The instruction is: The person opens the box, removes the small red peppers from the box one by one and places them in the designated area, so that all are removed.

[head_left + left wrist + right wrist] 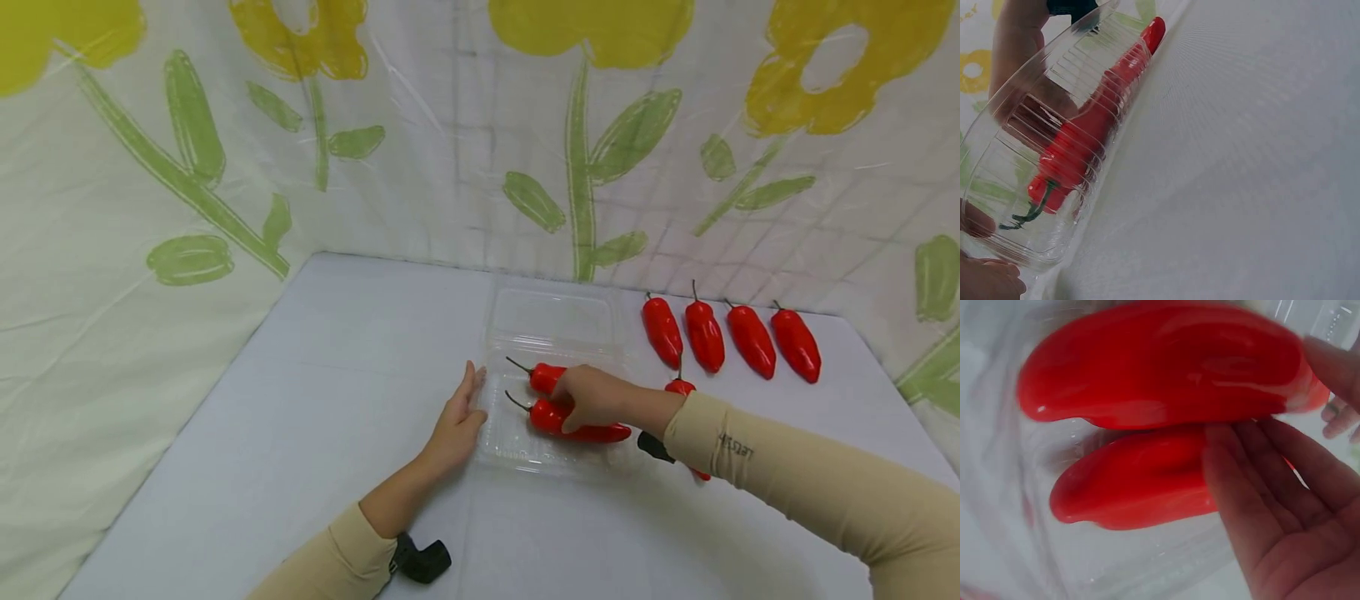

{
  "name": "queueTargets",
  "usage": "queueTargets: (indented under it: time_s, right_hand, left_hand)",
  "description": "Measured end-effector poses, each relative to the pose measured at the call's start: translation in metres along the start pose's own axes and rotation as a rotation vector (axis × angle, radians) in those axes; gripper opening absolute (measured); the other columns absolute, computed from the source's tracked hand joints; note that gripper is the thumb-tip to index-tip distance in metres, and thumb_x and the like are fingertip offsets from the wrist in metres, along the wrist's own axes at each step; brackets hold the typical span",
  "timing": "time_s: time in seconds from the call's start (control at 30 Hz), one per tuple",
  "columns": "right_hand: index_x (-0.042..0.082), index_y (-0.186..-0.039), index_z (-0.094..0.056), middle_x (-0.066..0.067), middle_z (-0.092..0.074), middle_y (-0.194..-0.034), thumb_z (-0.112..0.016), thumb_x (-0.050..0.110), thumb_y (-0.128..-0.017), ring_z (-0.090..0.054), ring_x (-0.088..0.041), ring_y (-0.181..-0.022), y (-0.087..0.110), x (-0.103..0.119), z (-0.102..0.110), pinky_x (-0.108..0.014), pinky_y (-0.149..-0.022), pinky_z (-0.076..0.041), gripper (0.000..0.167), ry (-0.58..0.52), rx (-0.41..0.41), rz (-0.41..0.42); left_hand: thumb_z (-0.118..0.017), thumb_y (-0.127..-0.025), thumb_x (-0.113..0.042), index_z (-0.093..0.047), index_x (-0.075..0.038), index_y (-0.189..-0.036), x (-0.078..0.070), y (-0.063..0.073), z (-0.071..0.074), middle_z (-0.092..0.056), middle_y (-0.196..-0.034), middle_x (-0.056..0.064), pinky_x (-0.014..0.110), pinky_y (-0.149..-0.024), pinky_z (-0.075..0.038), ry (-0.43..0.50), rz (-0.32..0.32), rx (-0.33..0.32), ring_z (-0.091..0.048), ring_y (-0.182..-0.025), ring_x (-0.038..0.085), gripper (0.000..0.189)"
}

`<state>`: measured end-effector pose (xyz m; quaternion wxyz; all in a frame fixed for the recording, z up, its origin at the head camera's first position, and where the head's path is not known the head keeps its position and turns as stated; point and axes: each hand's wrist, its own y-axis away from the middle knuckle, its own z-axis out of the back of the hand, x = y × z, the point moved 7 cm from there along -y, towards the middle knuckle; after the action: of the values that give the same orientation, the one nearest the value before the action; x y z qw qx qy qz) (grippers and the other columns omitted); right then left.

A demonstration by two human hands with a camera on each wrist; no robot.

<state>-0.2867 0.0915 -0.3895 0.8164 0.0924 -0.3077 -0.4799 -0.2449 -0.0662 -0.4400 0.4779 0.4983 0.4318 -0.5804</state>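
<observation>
A clear plastic clamshell box [510,448] lies on the table with its lid [555,315] folded back on the far side. Inside it, two red peppers lie side by side, stems to the left. My right hand [592,396] grips the nearer red pepper [1166,365], thumb on one side and fingers on the other. Those fingers reach between it and the farther red pepper [1138,481], touching that one too. At the box's left edge, my left hand [452,425] rests against the plastic, fingers fairly straight.
Several red peppers [750,340] stand in a row at the back right. More red pepper [680,386] shows on both sides of my right forearm, which hides its middle. Behind the white table [360,375] hangs a flowered curtain [420,167].
</observation>
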Motion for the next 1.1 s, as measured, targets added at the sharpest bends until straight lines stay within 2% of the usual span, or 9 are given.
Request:
queueTargets:
  time_s: [0.23,0.47,0.67,0.93,1.1]
  right_hand:
    - [0.008,-0.106,-0.069,-0.002,-0.065,-0.093,-0.078,0.009,-0.070,-0.054,-0.017,-0.090,-0.001,-0.002,-0.008,-0.037,-0.082,-0.053,0.037,0.056,0.073,-0.051]
    - [0.010,-0.105,-0.068,0.001,-0.064,-0.092,-0.079,0.010,-0.069,-0.053,-0.017,-0.091,-0.002,-0.004,-0.015,-0.036,-0.080,-0.053,0.037,0.052,0.100,-0.059]
    - [0.010,-0.107,-0.067,0.001,-0.064,-0.093,-0.078,0.010,-0.070,-0.052,-0.017,-0.093,-0.002,-0.002,-0.017,-0.037,-0.080,-0.052,0.038,0.052,0.097,-0.034]
    - [0.013,-0.122,-0.059,0.000,-0.061,-0.105,-0.075,0.015,-0.075,-0.050,-0.020,-0.106,0.003,0.005,-0.017,-0.040,-0.082,-0.053,0.049,0.074,0.114,0.016]
    - [0.013,-0.133,-0.051,-0.003,-0.060,-0.115,-0.069,0.017,-0.081,-0.048,-0.022,-0.112,0.005,0.010,-0.015,-0.039,-0.084,-0.054,0.056,0.107,0.112,0.102]
  left_hand:
    - [-0.034,-0.084,0.009,-0.002,0.005,-0.147,0.000,0.000,-0.001,-0.020,-0.154,0.019,0.047,-0.116,-0.009,0.004,0.009,0.002,-0.012,-0.144,0.029,0.071]
    - [-0.034,-0.084,0.009,-0.002,0.005,-0.147,0.000,0.000,-0.001,-0.020,-0.154,0.020,0.048,-0.116,-0.008,0.008,0.003,0.003,-0.011,-0.144,0.029,0.071]
    - [-0.034,-0.083,0.010,-0.002,0.007,-0.146,-0.001,0.000,0.000,-0.021,-0.153,0.021,0.048,-0.115,-0.008,-0.004,-0.016,-0.004,-0.013,-0.143,0.031,0.071]
    - [-0.034,-0.083,0.010,-0.003,0.007,-0.146,-0.002,0.000,-0.001,-0.021,-0.153,0.021,0.048,-0.116,-0.009,-0.007,-0.015,-0.001,-0.013,-0.144,0.031,0.071]
    - [-0.034,-0.084,0.010,-0.002,0.006,-0.147,-0.002,0.001,0.000,-0.021,-0.153,0.021,0.047,-0.116,-0.009,-0.010,-0.010,-0.003,-0.013,-0.144,0.030,0.070]
